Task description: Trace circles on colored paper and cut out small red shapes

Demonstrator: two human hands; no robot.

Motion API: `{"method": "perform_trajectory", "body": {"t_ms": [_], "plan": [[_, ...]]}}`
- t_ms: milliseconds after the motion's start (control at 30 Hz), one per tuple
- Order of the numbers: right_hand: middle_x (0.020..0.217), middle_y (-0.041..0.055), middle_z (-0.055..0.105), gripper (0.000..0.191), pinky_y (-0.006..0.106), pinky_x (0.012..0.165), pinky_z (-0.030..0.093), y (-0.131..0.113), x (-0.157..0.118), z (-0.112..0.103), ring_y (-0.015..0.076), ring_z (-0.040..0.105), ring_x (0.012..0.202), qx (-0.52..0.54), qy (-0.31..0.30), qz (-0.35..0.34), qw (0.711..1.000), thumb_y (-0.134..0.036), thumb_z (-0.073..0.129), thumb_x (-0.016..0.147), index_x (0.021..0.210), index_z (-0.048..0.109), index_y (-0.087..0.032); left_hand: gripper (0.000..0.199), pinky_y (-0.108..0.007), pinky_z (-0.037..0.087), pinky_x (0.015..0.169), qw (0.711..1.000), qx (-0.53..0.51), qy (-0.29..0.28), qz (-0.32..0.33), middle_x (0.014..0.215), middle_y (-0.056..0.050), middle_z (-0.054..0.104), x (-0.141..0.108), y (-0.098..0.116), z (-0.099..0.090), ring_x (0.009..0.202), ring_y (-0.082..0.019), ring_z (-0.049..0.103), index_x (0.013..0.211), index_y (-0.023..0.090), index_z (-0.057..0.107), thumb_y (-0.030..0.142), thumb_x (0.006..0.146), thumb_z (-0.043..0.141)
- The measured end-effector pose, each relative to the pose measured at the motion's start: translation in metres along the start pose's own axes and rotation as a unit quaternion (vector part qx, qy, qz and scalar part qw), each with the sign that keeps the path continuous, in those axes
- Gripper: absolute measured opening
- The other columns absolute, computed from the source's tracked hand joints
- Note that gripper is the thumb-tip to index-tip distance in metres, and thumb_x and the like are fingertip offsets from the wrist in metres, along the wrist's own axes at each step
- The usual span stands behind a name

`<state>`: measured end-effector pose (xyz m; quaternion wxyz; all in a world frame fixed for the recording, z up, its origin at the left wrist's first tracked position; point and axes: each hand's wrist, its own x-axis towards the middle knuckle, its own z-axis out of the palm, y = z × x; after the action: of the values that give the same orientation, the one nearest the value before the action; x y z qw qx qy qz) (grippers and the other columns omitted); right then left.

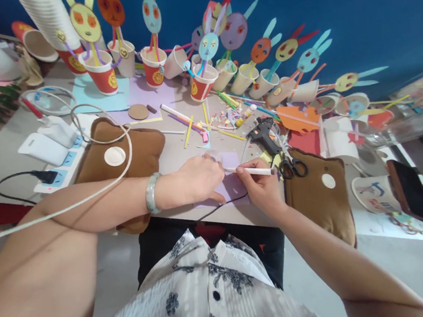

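Right hand (263, 191): grip closed on a slim white marker pen (258, 171), held nearly level above a light-purple paper sheet (233, 190) on the pale table (175, 154). Left hand (193, 181): over the same sheet, fingers curled near the pen's left end; state of grip cannot be told. Beyond the right hand: black glue gun (264, 135); black-handled scissors (293, 167), overlapping a brown plush cushion (319, 200).

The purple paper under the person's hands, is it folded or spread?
Spread: the purple paper lies flat, no crease visible; the left hand covers part of it.
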<state>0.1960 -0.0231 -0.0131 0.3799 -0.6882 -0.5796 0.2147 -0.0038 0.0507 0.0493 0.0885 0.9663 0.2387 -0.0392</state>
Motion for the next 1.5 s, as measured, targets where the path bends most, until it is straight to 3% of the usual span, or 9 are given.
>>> {"method": "perform_trajectory", "body": {"t_ms": [133,367,500,633,733,867,1100,1333,1500], "plan": [[0.070,0.0014,0.066,0.026,0.032,0.059,0.046,-0.002,-0.008,-0.004,0.0176,0.060,0.063,0.003,0.002,-0.017,1.000,-0.047,0.063,0.091,0.085,0.062,-0.022,0.072,-0.031,0.045,0.069,1.000,0.001,0.007,0.003,0.108,-0.022,0.068,0.002,-0.002,0.003,0.097,-0.030,0.066,0.114,0.001,0.063,0.063,0.079,0.071],[0.075,0.0034,0.071,0.014,0.031,0.060,0.051,-0.004,-0.026,-0.008,0.0182,0.066,0.065,-0.031,0.031,-0.145,0.988,-0.034,0.065,0.090,0.087,0.065,-0.021,0.063,-0.031,0.044,0.066,0.999,-0.012,0.037,0.021,0.104,-0.020,0.068,0.001,-0.008,0.009,0.094,-0.029,0.067,0.108,0.006,0.065,0.061,0.079,0.072],[0.089,0.0059,0.076,0.015,0.035,0.068,0.056,-0.005,-0.025,-0.008,0.0204,0.071,0.074,-0.040,0.059,-0.182,0.981,-0.030,0.058,0.096,0.106,0.066,-0.023,0.061,-0.032,0.045,0.071,1.000,-0.004,0.015,0.026,0.111,-0.021,0.067,-0.002,-0.006,0.003,0.101,-0.031,0.066,0.110,0.005,0.065,0.059,0.082,0.070],[0.105,0.0069,0.076,0.025,0.042,0.084,0.057,-0.005,-0.006,-0.007,0.0228,0.073,0.090,-0.063,0.000,-0.198,0.978,-0.028,0.047,0.101,0.122,0.061,-0.026,0.064,-0.033,0.046,0.072,1.000,0.008,-0.006,0.013,0.112,-0.022,0.067,-0.002,-0.002,-0.002,0.103,-0.032,0.065,0.116,0.004,0.063,0.058,0.083,0.069],[0.116,0.0102,0.073,0.026,0.047,0.094,0.053,-0.005,0.016,-0.006,0.0279,0.068,0.108,-0.121,-0.059,-0.233,0.963,-0.031,0.054,0.096,0.121,0.061,-0.025,0.065,-0.033,0.046,0.072,1.000,0.008,-0.010,0.010,0.111,-0.022,0.068,-0.002,0.000,-0.004,0.101,-0.032,0.066,0.117,0.003,0.064,0.058,0.083,0.070],[0.125,0.0134,0.068,0.043,0.051,0.100,0.048,-0.008,0.039,-0.001,0.0327,0.061,0.117,-0.158,-0.121,-0.270,0.942,-0.030,0.065,0.085,0.127,0.056,-0.023,0.061,-0.034,0.047,0.075,1.000,-0.008,-0.006,0.009,0.108,-0.022,0.069,-0.003,-0.001,-0.006,0.097,-0.031,0.067,0.108,0.004,0.068,0.059,0.083,0.069],[0.126,0.0139,0.067,0.042,0.052,0.102,0.042,-0.015,0.054,0.007,0.0336,0.060,0.119,-0.170,-0.184,-0.251,0.935,-0.031,0.064,0.084,0.124,0.054,-0.022,0.058,-0.034,0.048,0.078,1.000,-0.026,0.010,0.009,0.100,-0.018,0.072,-0.002,-0.003,-0.004,0.094,-0.029,0.068,0.104,0.005,0.069,0.059,0.083,0.069],[0.118,0.0127,0.069,0.042,0.052,0.099,0.043,-0.011,0.056,0.014,0.0324,0.064,0.112,-0.131,-0.170,-0.233,0.949,-0.021,0.065,0.077,0.117,0.053,-0.022,0.065,-0.034,0.048,0.076,1.000,-0.020,0.019,0.005,0.109,-0.022,0.069,-0.001,-0.002,0.001,0.095,-0.030,0.068,0.113,0.003,0.064,0.059,0.081,0.070],[0.117,0.0125,0.068,0.043,0.051,0.097,0.045,-0.011,0.058,0.014,0.0319,0.064,0.111,-0.105,-0.164,-0.218,0.956,-0.025,0.068,0.077,0.116,0.051,-0.023,0.062,-0.034,0.048,0.076,0.998,-0.046,0.026,0.015,0.108,-0.020,0.070,0.000,-0.010,-0.001,0.095,-0.029,0.068,0.113,0.006,0.063,0.061,0.084,0.066]]}}
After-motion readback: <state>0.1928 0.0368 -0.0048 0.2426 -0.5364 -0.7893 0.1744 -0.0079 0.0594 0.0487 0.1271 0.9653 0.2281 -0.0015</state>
